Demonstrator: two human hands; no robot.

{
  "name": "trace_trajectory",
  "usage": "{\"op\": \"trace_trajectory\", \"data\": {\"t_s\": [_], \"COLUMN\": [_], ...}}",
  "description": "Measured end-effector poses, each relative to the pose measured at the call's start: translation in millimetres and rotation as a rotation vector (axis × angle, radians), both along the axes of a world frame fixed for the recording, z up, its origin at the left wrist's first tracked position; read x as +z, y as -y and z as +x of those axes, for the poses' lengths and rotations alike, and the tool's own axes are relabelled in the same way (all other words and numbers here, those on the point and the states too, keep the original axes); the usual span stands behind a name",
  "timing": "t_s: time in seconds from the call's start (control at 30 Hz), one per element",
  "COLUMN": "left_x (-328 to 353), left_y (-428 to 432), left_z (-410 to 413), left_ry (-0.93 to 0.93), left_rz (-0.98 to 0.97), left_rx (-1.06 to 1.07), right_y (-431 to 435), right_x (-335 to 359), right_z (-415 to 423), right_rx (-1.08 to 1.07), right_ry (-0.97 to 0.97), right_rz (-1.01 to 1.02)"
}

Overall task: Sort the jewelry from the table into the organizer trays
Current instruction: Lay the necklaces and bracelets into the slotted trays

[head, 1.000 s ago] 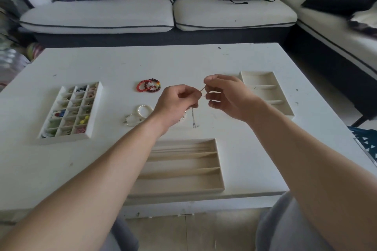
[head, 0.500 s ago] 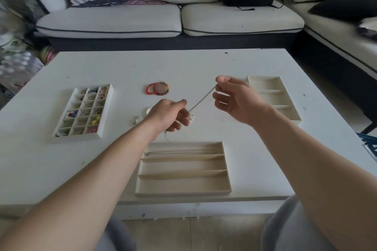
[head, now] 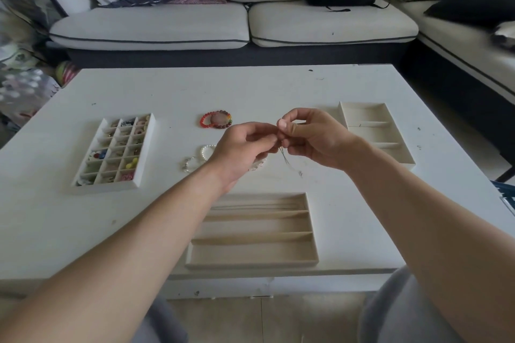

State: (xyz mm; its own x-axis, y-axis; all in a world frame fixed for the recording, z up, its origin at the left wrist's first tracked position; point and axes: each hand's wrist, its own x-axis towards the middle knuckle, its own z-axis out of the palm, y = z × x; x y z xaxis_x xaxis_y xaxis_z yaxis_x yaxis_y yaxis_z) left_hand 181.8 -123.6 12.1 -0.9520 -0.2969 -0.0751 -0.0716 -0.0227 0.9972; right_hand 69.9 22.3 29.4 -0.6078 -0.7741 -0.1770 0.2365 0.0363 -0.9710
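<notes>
White desk (head: 167, 86) before a pale sofa (head: 156, 28): left grip (head: 245, 145) and right grip (head: 315, 139) meet above it, both pinching a thin chain (head: 285, 160) that dangles just over the surface, apparently next to be straightened and laid in the long-slot tray (head: 250, 265) nearest the person.

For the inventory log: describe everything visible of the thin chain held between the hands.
The thin chain is fine, silvery and metallic-looking. Its top is pinched between the left hand and the right hand, above the table. The rest hangs slack, down and rightward, seemingly doubled, ending in a small blurred bit. Whether it touches the table is unclear.
</notes>
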Motion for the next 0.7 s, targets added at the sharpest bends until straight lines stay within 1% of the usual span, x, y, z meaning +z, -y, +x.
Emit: {"op": "trace_trajectory", "data": {"t_s": [0.1,0.3,0.4,0.5,0.57,0.7], "left_x": [0,3,5,8,11,17], "left_y": [1,2,6,9,9,8], "left_z": [0,3,4,5,5,6], "left_ry": [0.005,0.014,0.030,0.013,0.021,0.132], "left_rz": [0.031,0.001,-0.050,-0.008,0.022,0.088], "left_rx": [-0.015,0.002,0.012,0.005,-0.004,-0.034], "right_y": [-2,1,-2,-6,-6,-2], "right_x": [1,2,2,0,-1,-1], "right_z": [-2,0,-2,-7,-7,-5], "right_rx": [0.008,0.039,0.071,0.113,0.122,0.075], "right_ry": [-0.014,-0.018,-0.023,-0.070,-0.064,0.010], "right_rz": [0.016,0.034,0.052,0.095,0.081,0.008]}}
